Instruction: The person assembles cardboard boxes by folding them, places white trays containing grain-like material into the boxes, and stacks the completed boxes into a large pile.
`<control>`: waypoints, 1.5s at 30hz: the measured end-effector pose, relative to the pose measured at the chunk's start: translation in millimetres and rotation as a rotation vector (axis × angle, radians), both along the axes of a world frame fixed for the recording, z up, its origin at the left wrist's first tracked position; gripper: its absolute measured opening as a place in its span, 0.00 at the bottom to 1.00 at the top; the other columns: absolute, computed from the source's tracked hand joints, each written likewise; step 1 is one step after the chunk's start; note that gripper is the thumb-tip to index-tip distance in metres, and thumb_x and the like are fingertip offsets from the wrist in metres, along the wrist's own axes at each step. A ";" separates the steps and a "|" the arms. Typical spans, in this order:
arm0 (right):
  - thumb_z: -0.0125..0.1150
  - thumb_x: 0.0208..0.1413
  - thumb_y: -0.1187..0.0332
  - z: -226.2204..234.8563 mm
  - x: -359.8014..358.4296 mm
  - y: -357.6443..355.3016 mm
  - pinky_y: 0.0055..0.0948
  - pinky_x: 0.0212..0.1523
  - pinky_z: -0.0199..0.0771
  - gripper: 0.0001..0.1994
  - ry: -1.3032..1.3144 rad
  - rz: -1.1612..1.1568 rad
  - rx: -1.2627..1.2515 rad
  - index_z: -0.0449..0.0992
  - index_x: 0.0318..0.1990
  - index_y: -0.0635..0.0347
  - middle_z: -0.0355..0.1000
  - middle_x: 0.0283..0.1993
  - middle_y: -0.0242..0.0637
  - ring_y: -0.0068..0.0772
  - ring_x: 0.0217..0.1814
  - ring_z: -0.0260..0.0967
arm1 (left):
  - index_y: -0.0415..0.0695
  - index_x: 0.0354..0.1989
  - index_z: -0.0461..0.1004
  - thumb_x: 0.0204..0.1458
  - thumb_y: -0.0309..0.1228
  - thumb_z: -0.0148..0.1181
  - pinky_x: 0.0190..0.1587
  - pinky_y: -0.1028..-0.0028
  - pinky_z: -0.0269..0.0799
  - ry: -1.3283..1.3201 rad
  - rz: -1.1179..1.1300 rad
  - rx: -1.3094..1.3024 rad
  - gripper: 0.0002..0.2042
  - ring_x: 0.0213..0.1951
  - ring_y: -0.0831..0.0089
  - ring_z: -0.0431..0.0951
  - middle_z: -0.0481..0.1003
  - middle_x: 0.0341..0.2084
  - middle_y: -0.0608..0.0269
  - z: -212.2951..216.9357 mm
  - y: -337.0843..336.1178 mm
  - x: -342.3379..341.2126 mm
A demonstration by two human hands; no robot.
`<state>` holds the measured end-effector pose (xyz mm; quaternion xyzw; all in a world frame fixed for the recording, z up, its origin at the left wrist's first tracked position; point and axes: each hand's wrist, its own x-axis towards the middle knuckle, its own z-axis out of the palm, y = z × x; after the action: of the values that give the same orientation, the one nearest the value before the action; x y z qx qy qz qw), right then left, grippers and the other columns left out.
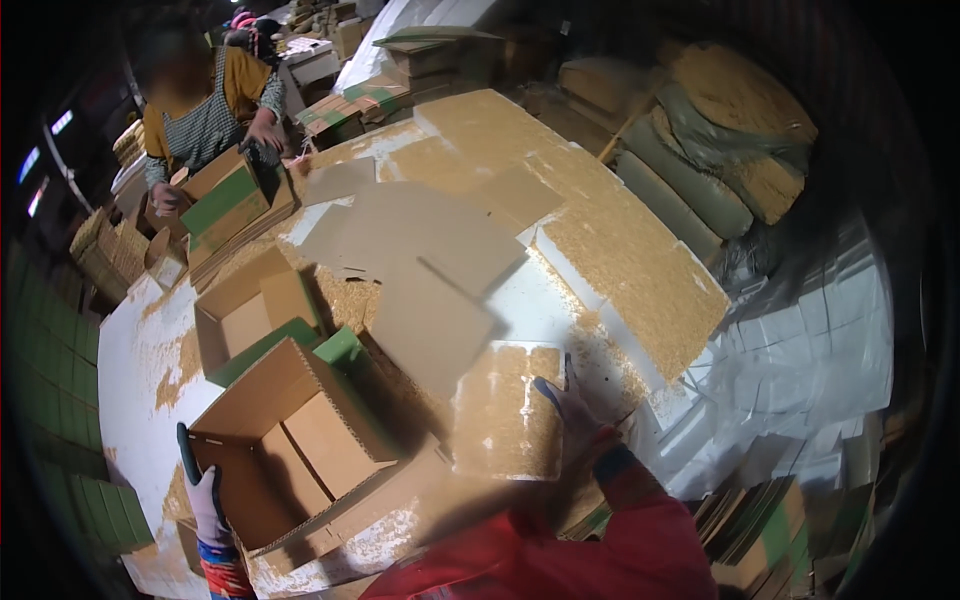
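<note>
At eight o'clock, our left hand (205, 497) grips an open cardboard box (312, 448), seemingly steadying it; at five, our right hand (573, 408) clasps a tan slab (508, 415) by its edge, perhaps for balance.

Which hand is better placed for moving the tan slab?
Probably the right hand: it already grips the tan slab at its right edge, while the left hand is at the open cardboard box's left side.

No legible lettering or numbers.

Head-height fisheye, down toward table (135, 345)
</note>
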<state>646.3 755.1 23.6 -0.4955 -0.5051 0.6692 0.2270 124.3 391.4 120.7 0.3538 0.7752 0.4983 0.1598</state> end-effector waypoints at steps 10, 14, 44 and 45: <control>0.71 0.48 0.64 177.3 -25.5 60.5 0.32 0.59 0.71 0.37 0.346 0.018 0.289 0.61 0.65 0.65 0.71 0.56 0.46 0.39 0.58 0.69 | 0.38 0.72 0.47 0.41 0.19 0.49 0.73 0.71 0.38 0.009 -0.077 0.227 0.42 0.73 0.68 0.46 0.51 0.71 0.56 11.9 10.5 19.7; 0.68 0.53 0.65 294.1 -96.9 56.7 0.29 0.50 0.79 0.28 0.376 0.336 0.101 0.67 0.60 0.64 0.73 0.54 0.45 0.34 0.51 0.75 | 0.38 0.71 0.50 0.45 0.17 0.52 0.71 0.72 0.43 -0.078 -0.015 0.318 0.40 0.71 0.68 0.50 0.54 0.70 0.56 14.0 32.0 37.7; 0.68 0.50 0.54 175.6 -377.8 -125.9 0.34 0.58 0.66 0.34 -0.136 1.371 1.375 0.67 0.62 0.62 0.72 0.53 0.49 0.48 0.56 0.70 | 0.36 0.60 0.67 0.60 0.42 0.55 0.56 0.69 0.67 -0.308 0.230 0.536 0.26 0.54 0.61 0.74 0.74 0.52 0.47 -10.5 55.1 48.4; 0.69 0.48 0.54 174.6 -374.2 -128.9 0.36 0.56 0.67 0.34 -0.204 1.373 1.488 0.67 0.61 0.60 0.72 0.52 0.48 0.48 0.54 0.69 | 0.38 0.60 0.69 0.59 0.42 0.55 0.55 0.68 0.69 -0.255 0.152 0.557 0.25 0.53 0.58 0.76 0.76 0.50 0.47 -9.7 42.3 45.1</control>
<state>272.0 626.2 198.2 0.1136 -0.9856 0.1254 0.0005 169.4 433.7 111.0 0.2599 0.6067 0.7424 0.1149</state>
